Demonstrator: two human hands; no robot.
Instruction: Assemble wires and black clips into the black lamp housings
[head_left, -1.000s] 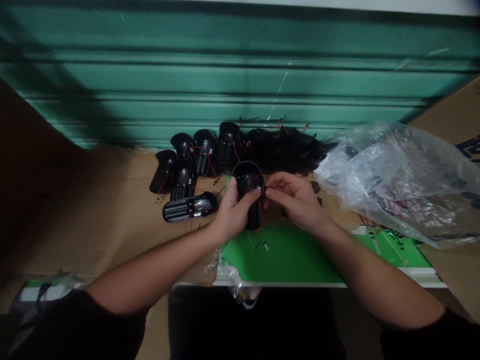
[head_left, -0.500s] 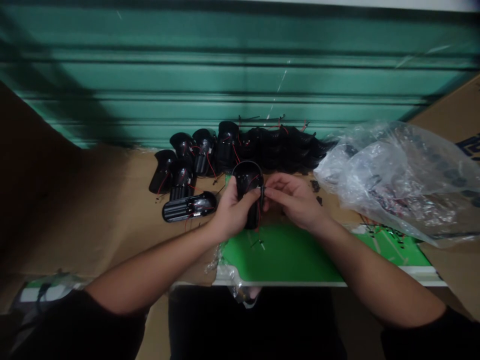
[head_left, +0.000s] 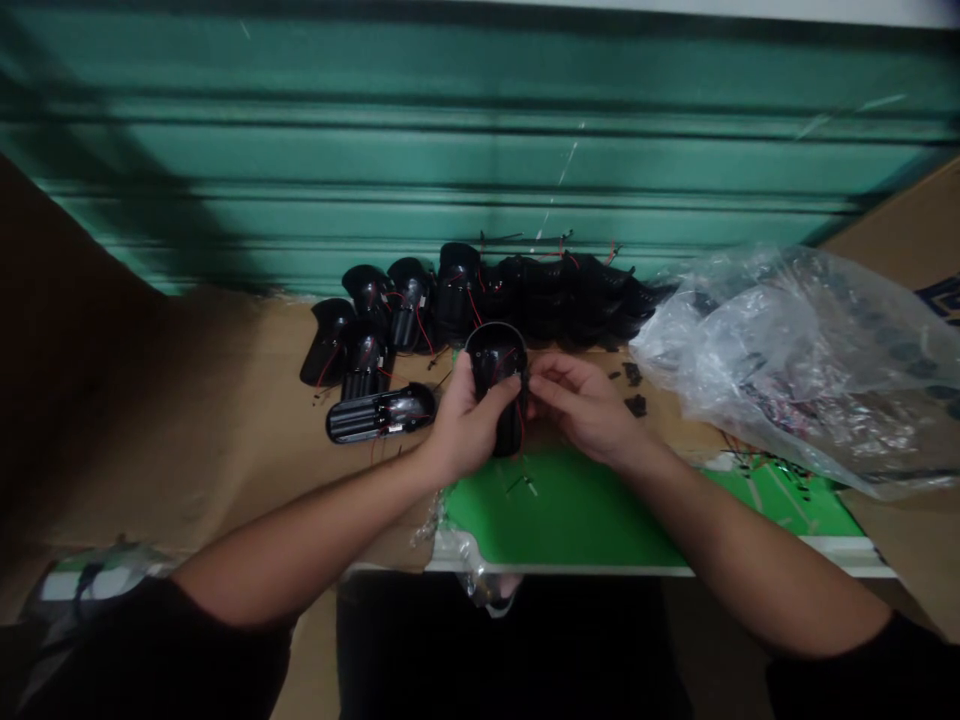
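So: left grip point(head_left: 469, 425) clenched on housing point(head_left: 495, 365), right point(head_left: 585, 405) pinching edge; plastic bag point(head_left: 795, 370) holds wiring point(head_left: 810, 410).

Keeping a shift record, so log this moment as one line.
left hand: grips black plastic housing | right hand: fingers at its edge | nearby: more housings

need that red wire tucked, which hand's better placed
Probably the right: the left hand grips the black housing, while the right hand has its fingers at its edge, beside the red wire.
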